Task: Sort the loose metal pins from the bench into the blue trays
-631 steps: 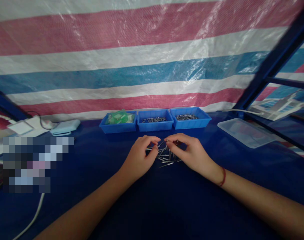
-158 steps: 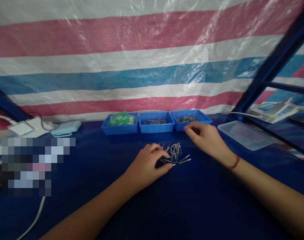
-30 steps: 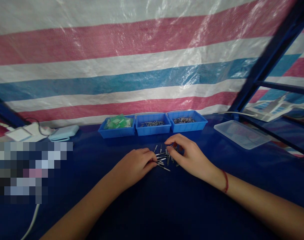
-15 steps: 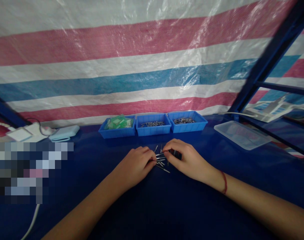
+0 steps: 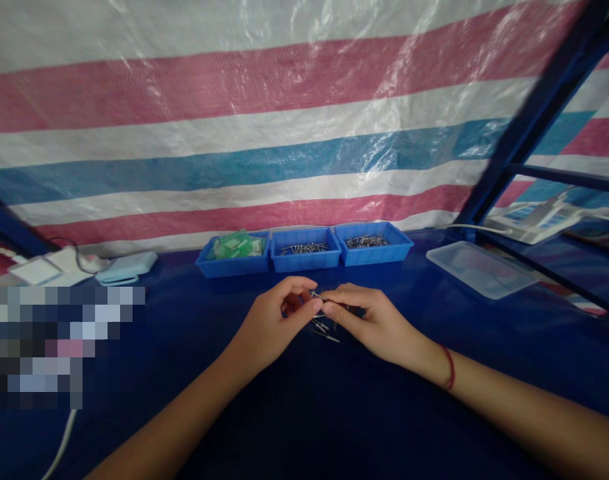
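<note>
My left hand (image 5: 277,320) and my right hand (image 5: 371,321) meet fingertip to fingertip just above a small heap of loose metal pins (image 5: 324,328) on the dark blue table (image 5: 304,413). Both hands are pinched, and a thin silver pin (image 5: 318,295) shows between the two sets of fingertips. A red cord circles my right wrist. Behind the heap stand three blue bins in a row: the left bin (image 5: 233,263) holds green packets, the middle bin (image 5: 307,258) and the right bin (image 5: 379,251) hold metal pins.
A clear plastic lid (image 5: 479,268) lies at the right. A pale blue case (image 5: 127,267) and white devices with a cable sit at the left. A striped tarpaulin (image 5: 284,120) hangs behind, and a dark blue frame post (image 5: 524,127) slants at the right.
Both hands rose off the heap in the last second and came together, fingertips now pinching a pin between them. Five seconds ago my right hand was by the right bin.
</note>
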`<action>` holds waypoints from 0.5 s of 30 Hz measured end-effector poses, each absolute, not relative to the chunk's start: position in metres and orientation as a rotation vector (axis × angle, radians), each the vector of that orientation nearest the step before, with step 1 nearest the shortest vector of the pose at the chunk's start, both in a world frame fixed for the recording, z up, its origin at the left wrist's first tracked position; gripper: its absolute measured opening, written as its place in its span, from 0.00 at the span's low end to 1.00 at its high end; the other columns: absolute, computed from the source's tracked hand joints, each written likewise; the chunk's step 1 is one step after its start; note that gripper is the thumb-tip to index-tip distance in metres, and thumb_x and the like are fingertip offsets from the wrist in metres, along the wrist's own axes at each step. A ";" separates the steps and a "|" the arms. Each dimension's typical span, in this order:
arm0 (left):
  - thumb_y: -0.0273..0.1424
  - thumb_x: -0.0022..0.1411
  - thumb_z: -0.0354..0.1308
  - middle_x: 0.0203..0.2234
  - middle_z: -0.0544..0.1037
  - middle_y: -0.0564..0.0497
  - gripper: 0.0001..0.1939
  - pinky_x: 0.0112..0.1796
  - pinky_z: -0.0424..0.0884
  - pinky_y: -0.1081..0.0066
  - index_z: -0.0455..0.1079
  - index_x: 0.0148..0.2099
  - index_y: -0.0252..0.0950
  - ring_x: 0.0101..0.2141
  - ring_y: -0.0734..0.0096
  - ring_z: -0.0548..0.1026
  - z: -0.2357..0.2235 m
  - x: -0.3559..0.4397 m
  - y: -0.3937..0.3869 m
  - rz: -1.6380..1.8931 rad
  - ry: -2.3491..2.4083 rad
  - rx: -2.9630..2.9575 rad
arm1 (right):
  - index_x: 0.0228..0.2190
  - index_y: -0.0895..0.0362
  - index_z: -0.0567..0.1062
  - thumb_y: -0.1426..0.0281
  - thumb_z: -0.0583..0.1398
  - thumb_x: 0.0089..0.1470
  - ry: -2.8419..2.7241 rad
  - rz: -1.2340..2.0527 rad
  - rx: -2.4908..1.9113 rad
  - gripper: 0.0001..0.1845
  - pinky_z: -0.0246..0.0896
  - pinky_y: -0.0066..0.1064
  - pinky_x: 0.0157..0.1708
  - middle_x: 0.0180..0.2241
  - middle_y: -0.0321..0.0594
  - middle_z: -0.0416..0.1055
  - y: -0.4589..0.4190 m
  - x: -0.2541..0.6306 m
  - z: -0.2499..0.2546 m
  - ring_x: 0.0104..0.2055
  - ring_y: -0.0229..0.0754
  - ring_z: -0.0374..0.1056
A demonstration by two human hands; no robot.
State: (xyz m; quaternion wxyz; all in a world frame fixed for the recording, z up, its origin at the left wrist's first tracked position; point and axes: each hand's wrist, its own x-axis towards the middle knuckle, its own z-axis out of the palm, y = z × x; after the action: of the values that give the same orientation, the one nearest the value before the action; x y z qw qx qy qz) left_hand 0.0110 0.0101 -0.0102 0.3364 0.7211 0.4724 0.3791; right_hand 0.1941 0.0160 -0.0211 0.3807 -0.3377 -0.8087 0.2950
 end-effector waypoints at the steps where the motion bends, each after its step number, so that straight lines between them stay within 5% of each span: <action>1: 0.35 0.58 0.56 0.30 0.75 0.52 0.12 0.33 0.67 0.71 0.67 0.44 0.37 0.31 0.70 0.73 -0.011 0.011 0.011 0.996 1.219 1.849 | 0.33 0.56 0.77 0.66 0.54 0.58 -2.052 0.769 -0.857 0.12 0.62 0.32 0.35 0.33 0.39 0.75 0.016 0.194 -0.021 0.34 0.38 0.68; 15: 0.35 0.59 0.55 0.26 0.74 0.54 0.08 0.27 0.65 0.74 0.71 0.36 0.36 0.27 0.73 0.71 -0.003 0.012 0.006 0.986 1.286 1.890 | 0.36 0.57 0.75 0.66 0.54 0.58 -1.983 0.917 -0.893 0.12 0.64 0.29 0.33 0.33 0.38 0.74 0.012 0.192 -0.012 0.33 0.36 0.69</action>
State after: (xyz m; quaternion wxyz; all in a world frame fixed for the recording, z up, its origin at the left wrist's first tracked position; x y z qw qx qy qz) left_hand 0.0118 0.0057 -0.0027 0.3203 0.7193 0.4893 0.3750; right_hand 0.1917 0.0115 -0.0123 0.3809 -0.3499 -0.7768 0.3593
